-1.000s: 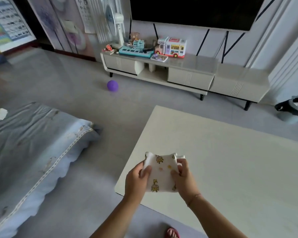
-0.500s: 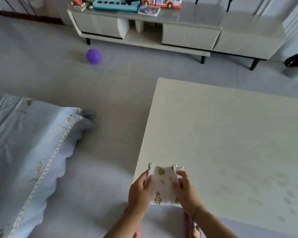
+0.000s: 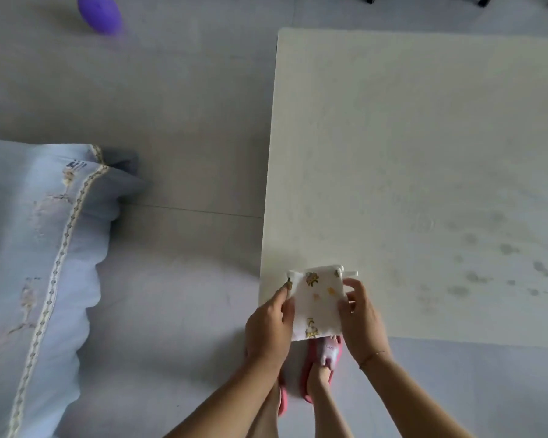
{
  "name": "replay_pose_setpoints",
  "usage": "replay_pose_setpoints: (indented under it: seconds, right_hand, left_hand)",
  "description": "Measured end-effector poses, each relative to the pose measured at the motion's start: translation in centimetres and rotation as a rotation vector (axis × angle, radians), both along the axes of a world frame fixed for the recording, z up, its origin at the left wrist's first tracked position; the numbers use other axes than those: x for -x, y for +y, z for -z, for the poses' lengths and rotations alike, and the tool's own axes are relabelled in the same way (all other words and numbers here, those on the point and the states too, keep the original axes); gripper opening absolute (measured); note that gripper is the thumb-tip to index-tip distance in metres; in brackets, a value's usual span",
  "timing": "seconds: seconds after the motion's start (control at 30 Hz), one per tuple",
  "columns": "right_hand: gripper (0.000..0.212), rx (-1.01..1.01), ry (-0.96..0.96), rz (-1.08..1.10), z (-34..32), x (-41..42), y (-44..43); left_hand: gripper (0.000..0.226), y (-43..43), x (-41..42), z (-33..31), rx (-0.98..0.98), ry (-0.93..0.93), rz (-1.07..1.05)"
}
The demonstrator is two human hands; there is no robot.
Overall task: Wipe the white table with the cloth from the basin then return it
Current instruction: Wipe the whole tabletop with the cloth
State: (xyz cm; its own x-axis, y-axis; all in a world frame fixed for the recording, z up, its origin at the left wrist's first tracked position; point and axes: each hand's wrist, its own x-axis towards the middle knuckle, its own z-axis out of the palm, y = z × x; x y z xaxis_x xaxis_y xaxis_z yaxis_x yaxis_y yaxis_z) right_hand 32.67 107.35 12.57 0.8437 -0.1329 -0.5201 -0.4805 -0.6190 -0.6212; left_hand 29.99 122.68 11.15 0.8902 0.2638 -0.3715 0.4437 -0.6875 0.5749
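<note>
Grey floor (image 3: 171, 121) spreads under me, and the white bench (image 3: 424, 137) fills the right half of my view, its near left corner just in front of my body. I hold the cloth (image 3: 318, 298) over that corner, between my 2 grips. It is a small white cloth, folded and printed with little yellow figures. It is spread flat between them, with its top edge over the bench and its lower edge past the bench's near edge.

My left grip (image 3: 268, 327) pinches the cloth's left edge, thumb on top near the upper corner. My right grip (image 3: 363, 324) pinches the right edge, fingers curled round it, with a thin bracelet (image 3: 372, 357) at the wrist. I cannot tell whether the cloth touches the bench top.

To the right of the cloth, well apart from it, the bench carries a scatter of dull grey smudges (image 3: 503, 267). Just below the cloth my feet stand on the floor in pink slippers (image 3: 329, 355). A pale blue cover (image 3: 29, 248) with an embroidered trim lies on the left. A purple ball (image 3: 100, 14), blurred, sits on the floor at the top left.
</note>
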Motion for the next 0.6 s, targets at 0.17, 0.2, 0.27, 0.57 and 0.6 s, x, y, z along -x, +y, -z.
replay_pose_setpoints:
  seconds: [0.17,0.2,0.27,0.57,0.6]
  right_hand:
    - [0.053,0.388,-0.198,-0.059,2.7,1.7,1.2]
    - [0.055,0.409,-0.248,-0.130,3.0,2.0,2.1]
    - [0.058,0.441,-0.290,-0.318,3.9,2.4,4.1]
    - [0.070,0.581,-0.289,-0.533,8.7,1.7,8.8]
    - [0.069,0.569,-0.338,-0.605,8.7,1.8,8.3]
  left_hand:
    - [0.042,0.5,0.6,2.8,-0.200,-0.170,-0.005]
    - [0.043,0.9,0.5,3.2,-0.235,-0.189,-0.036]
    - [0.045,1.7,-0.1,3.7,-0.238,-0.198,-0.026]
    - [0.074,3.8,-0.2,5.9,-0.180,-0.086,0.404]
    - [0.075,4.1,0.0,6.0,-0.206,-0.088,0.418]
